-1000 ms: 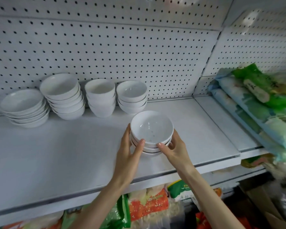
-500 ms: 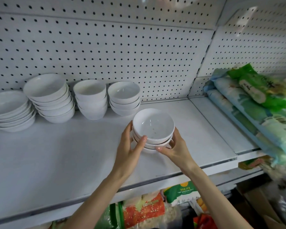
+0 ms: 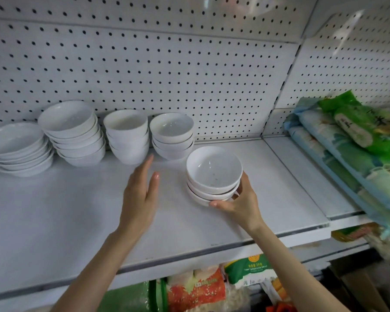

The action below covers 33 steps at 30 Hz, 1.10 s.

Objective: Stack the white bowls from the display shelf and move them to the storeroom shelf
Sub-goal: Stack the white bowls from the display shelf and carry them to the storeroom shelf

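Observation:
A short stack of three white bowls point(image 3: 214, 174) rests on the white shelf point(image 3: 54, 217). My right hand point(image 3: 241, 201) grips it from the right and front, thumb under the lowest rim. My left hand point(image 3: 142, 192) is flat and open to the left of the stack, holding nothing, fingers pointing toward the back. Along the pegboard stand more white stacks: three bowls point(image 3: 172, 135), deeper bowls point(image 3: 127, 135), wider bowls point(image 3: 73, 131) and shallow dishes point(image 3: 18, 148).
A perforated white back panel point(image 3: 167, 75) closes off the shelf. Bagged goods in green and pale blue packs point(image 3: 356, 143) lie piled on the neighbouring shelf to the right. Food packets point(image 3: 196, 289) fill the shelf below the front edge.
My left hand has let go of the stack of three bowls and moved left and toward the back. The right hand still holds the stack, which sits a little farther right.

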Motion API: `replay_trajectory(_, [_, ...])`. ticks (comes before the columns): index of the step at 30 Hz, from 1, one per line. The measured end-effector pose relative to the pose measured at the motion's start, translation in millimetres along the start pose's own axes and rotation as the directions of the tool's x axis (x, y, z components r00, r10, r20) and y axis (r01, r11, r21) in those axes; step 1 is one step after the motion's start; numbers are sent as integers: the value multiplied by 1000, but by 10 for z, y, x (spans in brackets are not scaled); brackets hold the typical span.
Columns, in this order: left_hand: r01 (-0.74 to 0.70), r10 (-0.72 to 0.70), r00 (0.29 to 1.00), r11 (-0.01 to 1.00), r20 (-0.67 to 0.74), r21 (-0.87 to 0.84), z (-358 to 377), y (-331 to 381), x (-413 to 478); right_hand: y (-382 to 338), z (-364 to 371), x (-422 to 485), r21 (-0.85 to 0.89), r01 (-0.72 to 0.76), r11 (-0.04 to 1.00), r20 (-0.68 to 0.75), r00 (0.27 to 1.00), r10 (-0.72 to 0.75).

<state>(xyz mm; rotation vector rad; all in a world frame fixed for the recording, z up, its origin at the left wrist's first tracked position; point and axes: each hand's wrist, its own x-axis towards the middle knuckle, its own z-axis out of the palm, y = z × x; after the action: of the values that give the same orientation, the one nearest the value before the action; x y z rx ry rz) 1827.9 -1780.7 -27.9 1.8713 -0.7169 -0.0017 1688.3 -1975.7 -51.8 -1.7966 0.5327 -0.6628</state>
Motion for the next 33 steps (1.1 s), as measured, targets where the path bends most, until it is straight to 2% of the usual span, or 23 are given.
replay_trajectory(2, [-156,151,988,949,42,275,-127,-16,149,30,-50,113,-14,16,1000,-22,1000,-17])
replay_trajectory(4, [-279,241,960,826,140,490,-183,-7,330,61,-92,258,-11,21,1000,-49,999,-22])
replay_trajectory(7, [-372,226,926,678,302,634,-143,36,556,98,-97,498,-22,1,1000,-91,996,-3])
replay_trajectory(11, [-379,163,918,622,361,685,-35,77,700,134,-59,812,-21,-14,1000,-123,992,12])
replay_trajectory(18, [-242,-16,942,663,336,708,39,49,731,135,39,1246,-27,-29,999,-134,991,25])
replay_trajectory(24, [-242,4,953,612,303,753,-1,73,732,172,80,1458,-77,-60,995,-114,992,51])
replay_trajectory(30, [-252,-36,943,575,332,778,9,131,721,76,37,1444,-189,-111,976,-29,994,108])
replay_trajectory(33, [-258,-42,941,552,336,793,-62,219,654,-85,-90,1265,-309,-27,951,5,1000,30])
